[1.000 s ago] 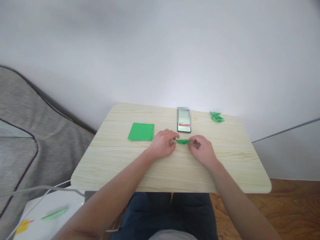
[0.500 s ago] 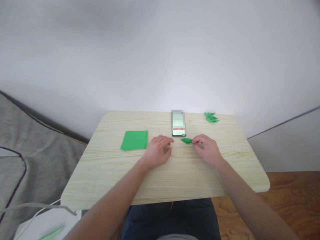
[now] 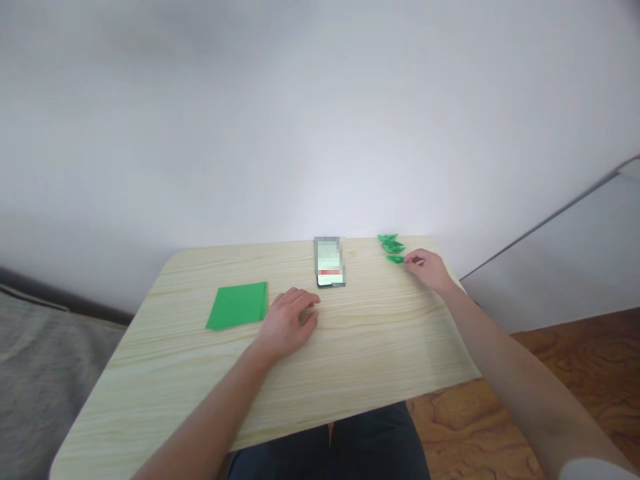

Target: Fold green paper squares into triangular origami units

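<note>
Between the thumb and fingers of my right hand (image 3: 427,269) is one end of a small folded green paper boat (image 3: 395,259), at the back right of the table. Just beyond it lie more green folded paper boats (image 3: 393,247), close together. My left hand (image 3: 291,320) rests on the table with its fingers loosely bent and apart, holding nothing. Beside that hand, to its left, is a stack of green paper sheets (image 3: 238,306).
A phone (image 3: 329,262) with a lit, blurred screen lies at the table's back edge. The light wooden table (image 3: 350,373) meets a white wall (image 3: 310,133). Grey fabric (image 3: 40,393) is at the left.
My right hand has carried the paper boat from in front of the phone to the back right, beside the other boats. My left hand stays near the paper stack. The view has turned right.
</note>
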`<state>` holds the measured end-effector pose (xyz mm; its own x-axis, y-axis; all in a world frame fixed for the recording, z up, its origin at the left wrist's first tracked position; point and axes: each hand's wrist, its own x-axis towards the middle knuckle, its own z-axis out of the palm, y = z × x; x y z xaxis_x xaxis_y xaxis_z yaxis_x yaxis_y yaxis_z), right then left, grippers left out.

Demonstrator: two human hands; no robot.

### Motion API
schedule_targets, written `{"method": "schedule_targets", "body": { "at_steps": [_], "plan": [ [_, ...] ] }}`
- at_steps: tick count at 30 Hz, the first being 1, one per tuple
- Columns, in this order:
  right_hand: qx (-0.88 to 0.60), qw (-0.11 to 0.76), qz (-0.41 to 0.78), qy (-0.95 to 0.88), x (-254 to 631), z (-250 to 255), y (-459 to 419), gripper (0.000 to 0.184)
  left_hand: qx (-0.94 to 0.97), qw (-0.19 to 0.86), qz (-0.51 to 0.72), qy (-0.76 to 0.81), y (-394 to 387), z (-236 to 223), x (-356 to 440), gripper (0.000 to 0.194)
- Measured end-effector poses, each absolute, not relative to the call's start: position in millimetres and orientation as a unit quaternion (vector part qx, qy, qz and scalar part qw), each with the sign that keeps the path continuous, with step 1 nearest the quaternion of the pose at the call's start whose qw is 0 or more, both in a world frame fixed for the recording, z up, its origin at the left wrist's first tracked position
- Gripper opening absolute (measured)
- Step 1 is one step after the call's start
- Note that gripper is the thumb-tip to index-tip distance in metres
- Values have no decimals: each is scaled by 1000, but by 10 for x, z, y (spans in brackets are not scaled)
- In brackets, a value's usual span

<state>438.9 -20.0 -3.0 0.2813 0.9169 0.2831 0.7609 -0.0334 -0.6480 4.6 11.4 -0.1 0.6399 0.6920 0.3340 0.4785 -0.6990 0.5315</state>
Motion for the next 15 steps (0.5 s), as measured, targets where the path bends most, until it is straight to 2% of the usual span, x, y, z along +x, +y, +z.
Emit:
{"method": "schedule_targets", "body": {
  "at_steps": [15],
  "plan": [
    [-721, 340, 103, -594, 4516, -44, -49, 18, 886, 193, 264, 328, 114, 5, 54, 19]
  ]
}}
